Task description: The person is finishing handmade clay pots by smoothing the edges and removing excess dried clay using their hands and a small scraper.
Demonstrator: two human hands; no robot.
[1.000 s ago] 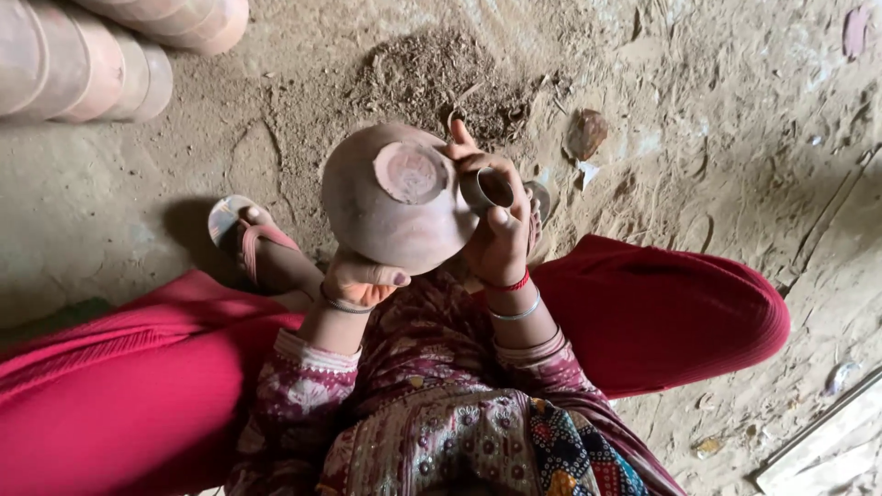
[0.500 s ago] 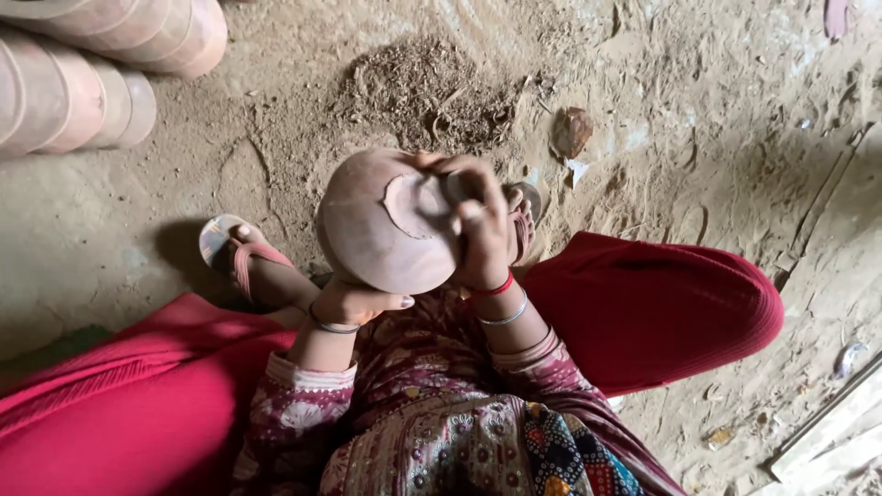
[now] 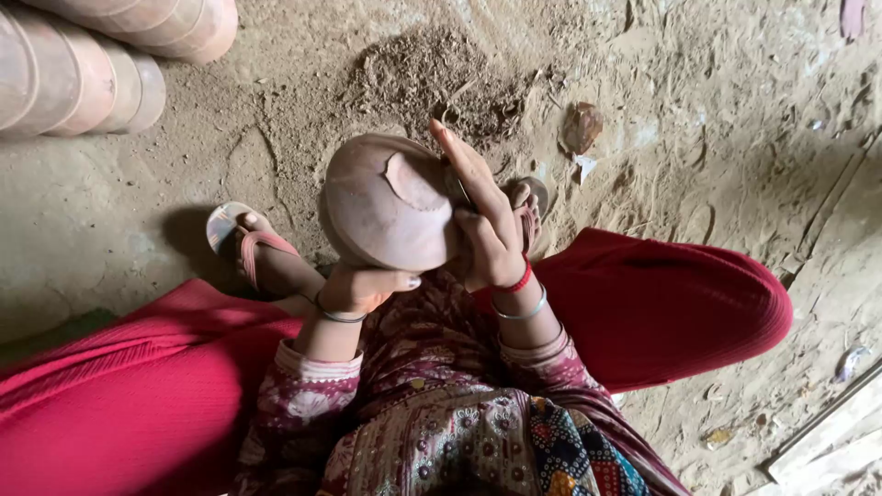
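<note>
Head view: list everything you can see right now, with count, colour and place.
clay pot: one, reddish-brown, held upside down at centre.
stacked clay pots: several, terracotta, top left on the ground.
dirt pile: one, dark brown, above the held pot.
stone: one, brown, upper right of centre.
dirt floor: sandy grey, all around.
sandals: two, pink-strapped, on the feet.
left hand: supports the pot from below.
right hand: flat against the pot's right side.

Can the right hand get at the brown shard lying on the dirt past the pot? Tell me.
Probably yes. The right hand lies flat against the side of the clay pot, holding nothing else, and the shard lies on open dirt floor just beyond it, with nothing between them. It would have to leave the pot.
</note>
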